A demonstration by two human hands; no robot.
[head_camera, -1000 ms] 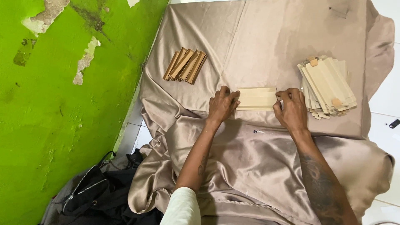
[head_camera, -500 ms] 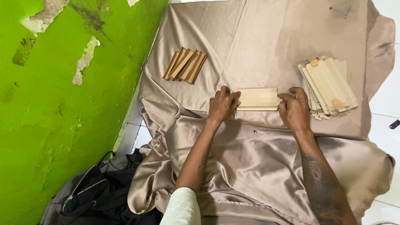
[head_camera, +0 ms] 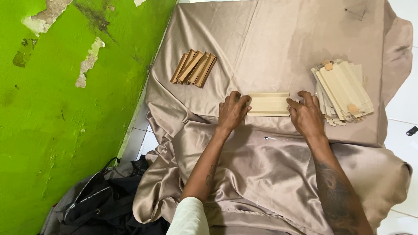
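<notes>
Two hands, as before, pin our flat pale cardboard piece (head_camera: pixel 268 104) between them on the satin-draped counter (head_camera: pixel 278 48): left hand (head_camera: pixel 232 112) and right hand (head_camera: pixel 307 115) curled, fingertips pressing its ends.

Both forearms are bare from the wrist up toward the elbow. The left hand (head_camera: pixel 233 112) shows no ring or watch, and its nails are short. A small dark tattoo mark runs along the inner side of the left forearm (head_camera: pixel 208 167), partway up from the wrist. Above it, at the bottom edge of the view, a pale cream sleeve (head_camera: pixel 188 217) covers the upper arm. The right hand (head_camera: pixel 307 116) is likewise free of jewellery. The right forearm (head_camera: pixel 337 191) carries a larger dark tattoo with shaded, blurred patterning; its design cannot be made out.
</notes>
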